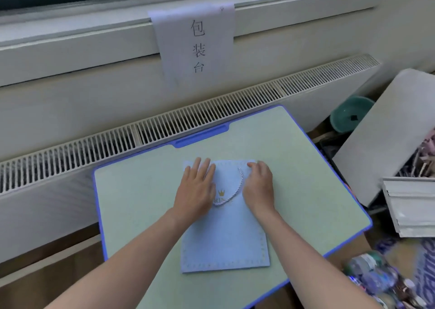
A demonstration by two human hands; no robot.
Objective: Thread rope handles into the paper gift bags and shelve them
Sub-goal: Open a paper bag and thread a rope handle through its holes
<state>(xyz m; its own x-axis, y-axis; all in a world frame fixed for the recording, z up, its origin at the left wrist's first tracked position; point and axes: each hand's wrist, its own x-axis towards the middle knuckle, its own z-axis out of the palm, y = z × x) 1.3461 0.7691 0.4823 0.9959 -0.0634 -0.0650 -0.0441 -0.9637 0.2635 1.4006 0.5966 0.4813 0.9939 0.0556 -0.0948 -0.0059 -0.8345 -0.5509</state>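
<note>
A pale blue paper gift bag (226, 240) lies flat on the green desk (141, 198), its top edge pointing away from me. A white twisted rope handle (239, 188) hangs in a loop over the bag's front, above a small gold crown print. My left hand (196, 186) rests flat with straight fingers on the bag's upper left. My right hand (259, 184) lies on the upper right, fingers curled at the bag's top edge; whether it pinches the rope or paper is hidden.
The desk has a blue rim (200, 135) and stands against a long radiator grille (164, 122). A paper sign (195, 45) hangs from the windowsill. A white box with supplies (388, 129), a teal basin (350, 113) and bottles (376, 275) crowd the floor at right.
</note>
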